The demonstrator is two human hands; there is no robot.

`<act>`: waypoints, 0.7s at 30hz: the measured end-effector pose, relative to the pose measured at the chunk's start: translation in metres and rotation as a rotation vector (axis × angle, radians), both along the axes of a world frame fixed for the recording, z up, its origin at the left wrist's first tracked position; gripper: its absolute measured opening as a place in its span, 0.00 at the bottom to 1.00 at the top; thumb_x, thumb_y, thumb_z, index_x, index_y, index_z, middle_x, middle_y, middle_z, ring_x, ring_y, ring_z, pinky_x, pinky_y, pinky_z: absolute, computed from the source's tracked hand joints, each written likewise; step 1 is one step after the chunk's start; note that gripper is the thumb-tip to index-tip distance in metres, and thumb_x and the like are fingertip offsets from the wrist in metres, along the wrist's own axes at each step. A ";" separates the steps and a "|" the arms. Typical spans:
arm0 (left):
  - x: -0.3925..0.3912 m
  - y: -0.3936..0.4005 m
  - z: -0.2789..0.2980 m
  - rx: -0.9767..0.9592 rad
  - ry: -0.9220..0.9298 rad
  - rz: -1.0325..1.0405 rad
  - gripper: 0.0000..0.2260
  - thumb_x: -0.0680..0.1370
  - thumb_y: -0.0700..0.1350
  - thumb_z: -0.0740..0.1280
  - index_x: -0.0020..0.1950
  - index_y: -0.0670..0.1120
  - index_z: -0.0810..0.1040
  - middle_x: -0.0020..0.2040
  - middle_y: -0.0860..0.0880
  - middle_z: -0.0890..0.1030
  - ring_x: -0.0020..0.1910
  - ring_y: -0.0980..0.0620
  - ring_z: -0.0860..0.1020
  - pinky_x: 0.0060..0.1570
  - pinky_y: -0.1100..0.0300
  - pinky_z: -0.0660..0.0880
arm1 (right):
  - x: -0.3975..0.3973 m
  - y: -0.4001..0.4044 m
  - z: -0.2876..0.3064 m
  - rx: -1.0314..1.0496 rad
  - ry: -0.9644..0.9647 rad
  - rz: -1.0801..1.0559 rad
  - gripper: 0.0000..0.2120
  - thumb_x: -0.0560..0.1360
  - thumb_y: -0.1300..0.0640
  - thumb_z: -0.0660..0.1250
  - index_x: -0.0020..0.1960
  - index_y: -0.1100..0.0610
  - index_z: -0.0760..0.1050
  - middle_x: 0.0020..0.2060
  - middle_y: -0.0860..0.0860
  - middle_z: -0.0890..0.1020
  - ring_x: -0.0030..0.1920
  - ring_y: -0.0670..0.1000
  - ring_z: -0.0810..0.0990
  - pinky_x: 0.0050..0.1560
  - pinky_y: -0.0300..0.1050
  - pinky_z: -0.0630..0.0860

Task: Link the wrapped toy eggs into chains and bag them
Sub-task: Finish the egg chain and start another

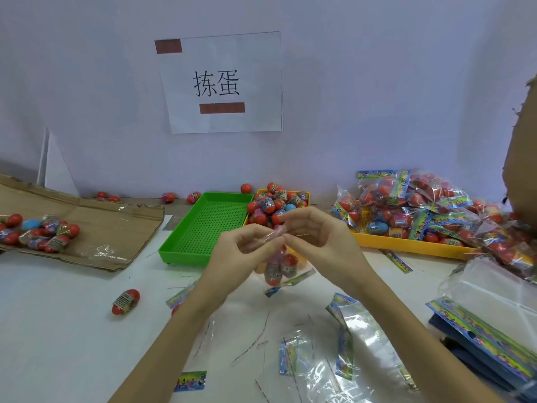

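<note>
My left hand point(245, 251) and my right hand point(313, 231) meet above the table's middle. Both pinch the top of a clear bag point(279, 266) that hangs below them with several red wrapped eggs inside. A heap of loose wrapped eggs point(276, 206) fills a yellow tray point(305, 196) just behind my hands. One red egg point(125, 301) lies alone on the white table to the left.
An empty green mesh tray point(203, 228) stands left of the heap. Bagged eggs point(421, 205) pile in a yellow tray point(406, 245) at the right. Cardboard point(101, 225) with more eggs point(37, 232) lies left. Empty bags point(334, 359) and header cards point(479, 335) litter the front right.
</note>
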State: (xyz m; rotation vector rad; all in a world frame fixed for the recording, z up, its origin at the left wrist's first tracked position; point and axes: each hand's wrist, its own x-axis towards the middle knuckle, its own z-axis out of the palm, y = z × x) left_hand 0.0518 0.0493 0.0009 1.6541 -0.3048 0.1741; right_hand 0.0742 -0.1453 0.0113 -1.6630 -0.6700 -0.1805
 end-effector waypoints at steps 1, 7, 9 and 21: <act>-0.001 -0.004 0.000 -0.036 0.020 0.046 0.08 0.75 0.51 0.76 0.50 0.49 0.88 0.44 0.46 0.88 0.41 0.52 0.85 0.39 0.62 0.80 | 0.000 0.001 0.000 0.024 0.013 -0.022 0.12 0.78 0.61 0.73 0.61 0.54 0.81 0.50 0.49 0.87 0.55 0.51 0.85 0.58 0.43 0.81; 0.004 0.000 0.001 -0.359 0.152 0.224 0.14 0.72 0.50 0.78 0.54 0.44 0.87 0.50 0.42 0.88 0.47 0.44 0.86 0.47 0.51 0.84 | 0.010 -0.014 -0.003 -0.118 0.158 -0.169 0.04 0.77 0.50 0.73 0.50 0.49 0.86 0.42 0.44 0.87 0.45 0.44 0.84 0.45 0.37 0.80; 0.004 0.003 0.001 -0.361 0.189 0.217 0.13 0.72 0.48 0.78 0.54 0.44 0.86 0.52 0.42 0.88 0.50 0.42 0.86 0.48 0.49 0.84 | 0.011 -0.013 -0.006 -0.114 0.177 -0.186 0.03 0.77 0.52 0.74 0.46 0.50 0.86 0.39 0.46 0.86 0.41 0.45 0.83 0.44 0.39 0.81; 0.012 0.005 0.001 -0.696 0.371 0.156 0.12 0.72 0.43 0.77 0.54 0.46 0.83 0.46 0.48 0.86 0.40 0.53 0.85 0.34 0.60 0.82 | 0.007 -0.001 -0.008 0.033 0.300 -0.141 0.17 0.74 0.40 0.69 0.56 0.49 0.82 0.48 0.49 0.87 0.51 0.51 0.85 0.54 0.48 0.83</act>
